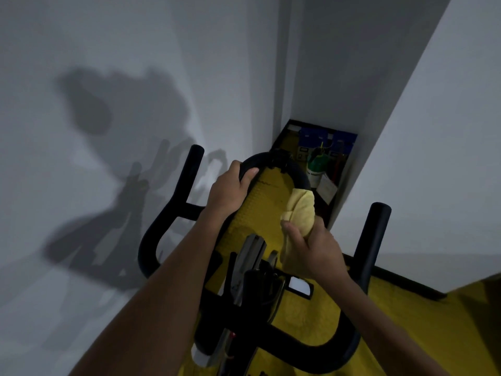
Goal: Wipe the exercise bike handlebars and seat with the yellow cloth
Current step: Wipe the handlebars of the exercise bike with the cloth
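Observation:
The exercise bike's black handlebars (173,210) spread below me, with a curved front loop (260,158) and two upright end grips. My left hand (230,191) grips the left side of that front loop. My right hand (311,248) holds the bunched yellow cloth (299,210), which is wrapped over the right side of the loop. A small display (298,286) and the silver stem sit in the middle. The seat is not in view.
White walls stand close on the left and right, meeting at a corner ahead. In the corner on the yellow floor (406,308) are a green and white bottle (315,166) and blue boxes (325,139). The right upright grip (372,240) stands near the wall.

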A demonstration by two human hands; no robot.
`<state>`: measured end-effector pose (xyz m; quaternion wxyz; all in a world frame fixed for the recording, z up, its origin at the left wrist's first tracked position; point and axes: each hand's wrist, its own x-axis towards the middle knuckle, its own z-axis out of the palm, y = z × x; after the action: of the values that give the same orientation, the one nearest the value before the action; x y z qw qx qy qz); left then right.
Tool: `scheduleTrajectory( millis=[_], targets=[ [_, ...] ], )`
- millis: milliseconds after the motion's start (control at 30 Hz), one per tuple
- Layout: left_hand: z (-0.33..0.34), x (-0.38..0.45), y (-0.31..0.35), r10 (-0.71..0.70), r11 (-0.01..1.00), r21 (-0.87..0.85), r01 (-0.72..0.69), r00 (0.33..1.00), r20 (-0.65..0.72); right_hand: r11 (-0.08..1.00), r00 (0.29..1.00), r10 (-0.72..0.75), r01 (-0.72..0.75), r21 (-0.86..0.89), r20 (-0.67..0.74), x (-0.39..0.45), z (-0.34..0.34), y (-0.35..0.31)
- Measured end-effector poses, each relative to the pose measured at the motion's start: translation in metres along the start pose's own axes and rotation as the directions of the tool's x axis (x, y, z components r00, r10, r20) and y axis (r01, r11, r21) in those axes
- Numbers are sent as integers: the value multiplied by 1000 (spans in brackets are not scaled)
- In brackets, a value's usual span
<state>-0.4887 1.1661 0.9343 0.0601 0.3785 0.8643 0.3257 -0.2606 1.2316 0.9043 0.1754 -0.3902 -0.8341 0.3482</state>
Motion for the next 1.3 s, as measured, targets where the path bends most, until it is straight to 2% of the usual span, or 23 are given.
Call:
scheduleTrajectory(
  millis=[133, 267, 367, 533, 733, 867, 933, 1000, 1067, 1167, 1233, 1300],
  targets=[
    [-3, 0, -6, -16, 1000, -10, 15, 1000, -20, 992, 1000, -13, 13, 128, -4, 19, 0, -15],
    [-3, 0, -10, -24, 1000, -10, 24, 999, -31, 950, 993, 31, 6, 314, -114, 48, 0, -40],
    [-3, 0, -8, -25, 1000, -1, 24, 999, -37, 938, 988, 58, -5, 347, -142, 76, -6, -56],
    [-3, 0, -9, -14, 1000, 9, 15, 999, -49, 923, 986, 140, -96, 372, -94, 106, -12, -68],
    [0, 0, -5, -5, 1000, 19, 6, 999, -53, 918, 978, 164, -104, 382, -128, 84, -4, -51],
    [0, -1, -2, 1, 999, 34, 1, 998, -58, 904, 982, 168, -120, 410, -85, 55, -4, -39],
    [0, -1, -1, -3, 1000, 29, 4, 999, -43, 918, 988, 152, -126, 376, -40, 38, -2, -30],
    [1, -1, 1, -7, 1000, 24, 7, 1000, -24, 961, 994, 108, -104, 256, 0, 20, -2, -16],
    [1, -2, 4, -11, 1000, 22, 11, 1000, -13, 998, 998, 44, -46, 40, 37, 5, -4, -3],
    [-1, -2, 5, -24, 1000, 12, 24, 1000, 4, 963, 995, -77, 90, -253, 64, -10, -9, 16],
    [-1, -2, 5, -25, 1000, 14, 25, 1000, 6, 925, 987, -144, 159, -344, 69, -16, -11, 26],
    [0, -2, 4, -22, 1000, 22, 22, 1000, -1, 923, 984, -165, 178, -341, 67, -18, -11, 29]
  ],
)
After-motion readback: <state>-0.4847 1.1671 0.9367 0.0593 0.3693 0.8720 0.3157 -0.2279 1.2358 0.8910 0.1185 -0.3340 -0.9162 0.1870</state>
